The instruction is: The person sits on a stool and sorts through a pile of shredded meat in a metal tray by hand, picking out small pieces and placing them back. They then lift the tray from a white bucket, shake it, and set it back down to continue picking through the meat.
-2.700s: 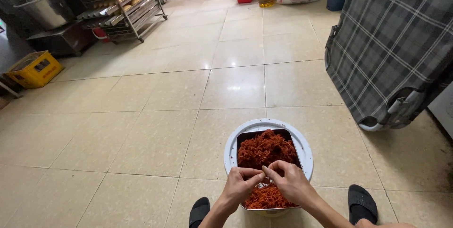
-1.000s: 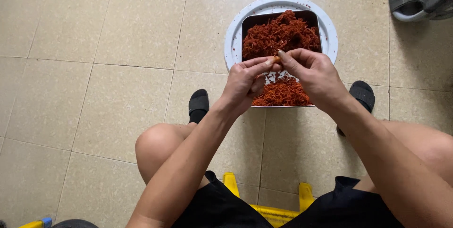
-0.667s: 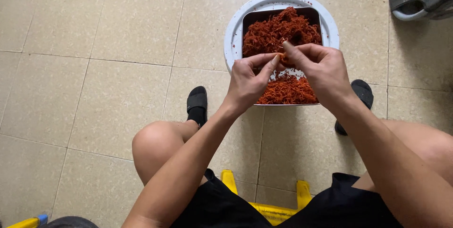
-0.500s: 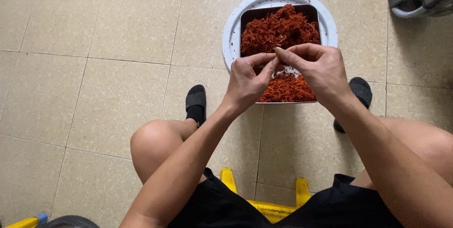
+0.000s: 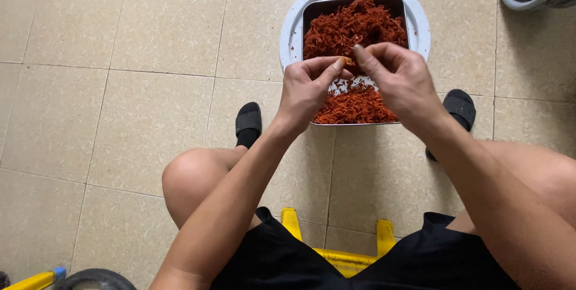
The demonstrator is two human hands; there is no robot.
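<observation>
Head view | hands: left hand (image 5: 309, 89) and right hand (image 5: 399, 80) pinching red shreds (image 5: 354, 29) | tray (image 5: 312, 11) heaped

Both forearms reach fwd over the square metal tray of red shreds (image 5: 355, 26). Left hand (image 5: 307, 90) and right hand (image 5: 401, 80) meet above it, thumb & fingertips pinched together, knuckles up.

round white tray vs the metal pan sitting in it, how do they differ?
The round white tray is circular and pale, speckled with red flecks; the metal pan is rectangular, dark-walled and shiny. The tray lies on the floor tiles; the pan sits inside it. The tray's rim is nearly bare; the pan is heaped with red shreds. Both lie flat.
</observation>
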